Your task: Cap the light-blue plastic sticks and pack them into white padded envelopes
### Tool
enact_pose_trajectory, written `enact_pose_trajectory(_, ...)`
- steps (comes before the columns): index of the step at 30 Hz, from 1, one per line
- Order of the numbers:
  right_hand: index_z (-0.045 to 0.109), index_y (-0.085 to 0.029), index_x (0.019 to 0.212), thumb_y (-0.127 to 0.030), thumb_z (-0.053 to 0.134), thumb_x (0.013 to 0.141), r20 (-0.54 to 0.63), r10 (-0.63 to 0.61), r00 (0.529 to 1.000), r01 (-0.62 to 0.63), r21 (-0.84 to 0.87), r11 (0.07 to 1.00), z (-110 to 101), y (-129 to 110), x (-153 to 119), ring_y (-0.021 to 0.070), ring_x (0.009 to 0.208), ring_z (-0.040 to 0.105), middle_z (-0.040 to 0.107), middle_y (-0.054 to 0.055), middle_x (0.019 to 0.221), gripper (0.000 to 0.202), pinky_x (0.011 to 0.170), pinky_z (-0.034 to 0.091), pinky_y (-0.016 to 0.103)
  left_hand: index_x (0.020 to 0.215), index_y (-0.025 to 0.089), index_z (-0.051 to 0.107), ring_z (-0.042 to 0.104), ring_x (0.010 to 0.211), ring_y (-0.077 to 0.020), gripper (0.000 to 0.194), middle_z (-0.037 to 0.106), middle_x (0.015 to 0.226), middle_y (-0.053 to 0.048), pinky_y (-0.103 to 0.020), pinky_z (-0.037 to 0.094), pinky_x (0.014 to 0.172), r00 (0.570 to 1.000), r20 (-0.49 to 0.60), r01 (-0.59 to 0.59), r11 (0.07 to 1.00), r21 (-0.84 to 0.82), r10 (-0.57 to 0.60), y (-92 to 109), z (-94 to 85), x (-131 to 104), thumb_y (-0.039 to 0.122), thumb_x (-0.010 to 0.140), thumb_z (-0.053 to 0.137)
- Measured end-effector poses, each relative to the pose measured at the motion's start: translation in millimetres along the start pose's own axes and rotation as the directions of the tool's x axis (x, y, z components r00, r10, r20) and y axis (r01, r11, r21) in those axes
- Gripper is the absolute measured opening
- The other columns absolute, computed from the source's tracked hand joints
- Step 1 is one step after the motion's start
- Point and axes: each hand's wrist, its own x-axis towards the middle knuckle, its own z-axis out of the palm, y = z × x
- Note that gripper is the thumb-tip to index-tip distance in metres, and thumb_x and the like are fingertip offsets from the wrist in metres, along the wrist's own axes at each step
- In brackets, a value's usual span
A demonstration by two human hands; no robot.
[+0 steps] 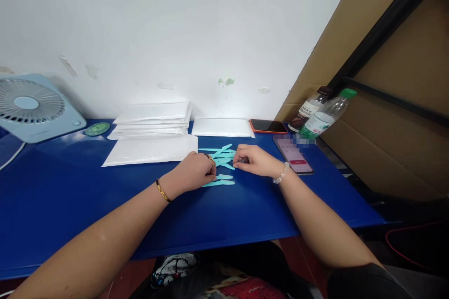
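Several thin turquoise plastic pieces [224, 161] lie crossed in a small pile on the blue table [224, 219]. My left hand [196, 171] is closed at the left side of the pile, its fingertips over two more turquoise pieces [224, 182] lying nearly parallel in front. Whether those fingers grip one is hidden. My right hand [253, 160] has its fingers curled together at the pile's right edge, touching or very near the piece ends; what it pinches, if anything, is too small to make out.
White padded envelopes [150, 149] are stacked behind my left hand, another [223, 127] by the wall. An orange-edged phone [268, 126], a lit phone [295, 155] and two bottles [321, 119] stand or lie right. A fan [38, 107] and green disc [97, 129] are left.
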Motion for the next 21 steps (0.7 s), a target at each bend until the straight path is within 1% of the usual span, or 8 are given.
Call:
enact_pose_trajectory(4, 0.068, -0.016, 0.082, -0.031, 0.066, 0.081, 0.061, -0.049, 0.997, 0.048, 0.020, 0.999, 4.5, -8.9, 3.3, 0.0120, 0.068, 0.051, 0.056, 0.002, 0.079, 0.015, 0.058, 0.038, 0.022, 0.076, 0.021, 0.067, 0.060, 0.076, -0.0173, 0.014, 0.068, 0.080, -0.001, -0.031, 0.038, 0.073, 0.998, -0.054, 0.036, 0.999, 0.021, -0.035, 2.5, 3.0, 3.0, 0.027, 0.082, 0.056)
enact_pose_trajectory(7, 0.067, -0.016, 0.079, -0.029, 0.064, 0.083, 0.074, -0.082, 0.994, 0.081, 0.017, 0.997, 6.3, -10.2, 5.7, 0.0118, 0.068, 0.051, 0.055, 0.002, 0.078, 0.014, 0.060, 0.039, 0.023, 0.078, 0.021, 0.067, 0.060, 0.078, -0.0187, 0.017, 0.067, 0.080, -0.002, -0.032, 0.038, 0.073, 0.992, -0.117, 0.056, 0.998, 0.018, -0.053, 1.2, 5.2, 6.0, 0.031, 0.084, 0.054)
enact_pose_trajectory(10, 0.066, -0.016, 0.078, -0.025, 0.060, 0.086, 0.021, -0.076, 0.997, 0.076, -0.019, 0.997, 2.8, -2.9, 4.7, 0.0117, 0.068, 0.051, 0.056, 0.002, 0.078, 0.013, 0.062, 0.039, 0.023, 0.079, 0.020, 0.067, 0.059, 0.079, -0.0198, 0.020, 0.066, 0.080, -0.003, -0.033, 0.037, 0.072, 0.981, -0.176, 0.087, 0.995, 0.047, -0.078, -3.7, 6.1, 8.7, 0.034, 0.085, 0.053)
enact_pose_trajectory(14, 0.068, -0.016, 0.078, -0.025, 0.060, 0.085, -0.082, 0.029, 0.996, -0.038, -0.113, 0.993, -7.7, 14.2, -1.6, 0.0120, 0.067, 0.052, 0.058, 0.003, 0.079, 0.014, 0.062, 0.038, 0.024, 0.080, 0.020, 0.066, 0.059, 0.082, -0.0206, 0.021, 0.066, 0.084, -0.004, -0.034, 0.036, 0.073, 0.957, -0.260, 0.152, 0.987, 0.060, -0.131, -12.8, 5.8, 12.7, 0.033, 0.086, 0.052)
enact_pose_trajectory(16, 0.069, -0.016, 0.080, -0.025, 0.062, 0.084, -0.131, 0.069, 0.989, -0.087, -0.140, 0.986, -12.0, 19.7, -4.2, 0.0133, 0.070, 0.054, 0.060, 0.004, 0.080, 0.012, 0.065, 0.039, 0.024, 0.084, 0.020, 0.066, 0.060, 0.084, -0.0208, 0.020, 0.066, 0.088, -0.003, -0.034, 0.036, 0.074, 0.950, -0.280, 0.158, 0.987, 0.037, -0.141, -14.0, 4.4, 12.9, 0.036, 0.086, 0.054)
enact_pose_trajectory(18, 0.071, -0.017, 0.082, -0.024, 0.063, 0.083, -0.155, 0.082, 0.984, -0.105, -0.147, 0.983, -14.3, 20.6, -5.6, 0.0142, 0.073, 0.056, 0.061, 0.005, 0.082, 0.011, 0.067, 0.040, 0.025, 0.088, 0.021, 0.066, 0.060, 0.083, -0.0206, 0.024, 0.066, 0.089, -0.003, -0.033, 0.036, 0.073, 0.961, -0.259, 0.110, 0.994, 0.020, -0.101, -11.2, 2.2, 10.3, 0.042, 0.083, 0.058)
enact_pose_trajectory(19, 0.071, -0.017, 0.083, -0.024, 0.062, 0.083, -0.162, 0.082, 0.983, -0.105, -0.144, 0.984, -14.8, 19.4, -5.9, 0.0143, 0.073, 0.056, 0.061, 0.005, 0.083, 0.011, 0.067, 0.040, 0.025, 0.089, 0.021, 0.066, 0.060, 0.082, -0.0202, 0.027, 0.066, 0.087, -0.003, -0.033, 0.036, 0.073, 0.973, -0.222, 0.063, 0.998, 0.014, -0.059, -8.5, 1.1, 8.1, 0.046, 0.080, 0.060)
enact_pose_trajectory(21, 0.071, -0.017, 0.082, -0.023, 0.061, 0.084, -0.161, 0.075, 0.984, -0.095, -0.118, 0.989, -14.9, 14.8, -6.2, 0.0138, 0.072, 0.056, 0.061, 0.005, 0.082, 0.012, 0.066, 0.041, 0.025, 0.085, 0.022, 0.067, 0.059, 0.079, -0.0190, 0.029, 0.065, 0.082, -0.002, -0.032, 0.036, 0.072, 0.993, -0.112, -0.048, 0.999, 0.007, 0.048, -2.5, -0.1, 2.6, 0.049, 0.077, 0.064)
